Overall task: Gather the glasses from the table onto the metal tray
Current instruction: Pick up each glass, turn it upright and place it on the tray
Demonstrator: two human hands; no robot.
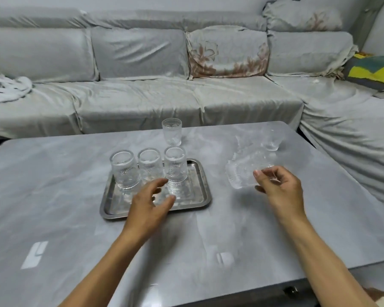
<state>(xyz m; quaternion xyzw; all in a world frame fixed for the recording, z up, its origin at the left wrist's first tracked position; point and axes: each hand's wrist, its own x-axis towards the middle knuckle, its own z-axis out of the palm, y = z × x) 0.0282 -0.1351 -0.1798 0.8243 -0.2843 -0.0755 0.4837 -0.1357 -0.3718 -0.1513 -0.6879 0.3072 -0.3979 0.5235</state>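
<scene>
A rectangular metal tray (200, 173) lies on the grey table (53, 185) and carries three ribbed clear glasses (124, 171) in a row along its far side. My left hand (149, 202) hovers over the tray's near part, fingers apart, close to the rightmost glass (175, 169). My right hand (279, 187) grips a blurred clear glass (244, 173), tilted in the air right of the tray. Another glass (171, 131) stands upright beyond the tray. A further glass (272, 138) stands at the far right of the table.
A grey covered corner sofa (142, 96) runs behind and to the right of the table. A yellow and green cushion (372, 69) lies at the right. The table's near edge (253, 293) is at the bottom right.
</scene>
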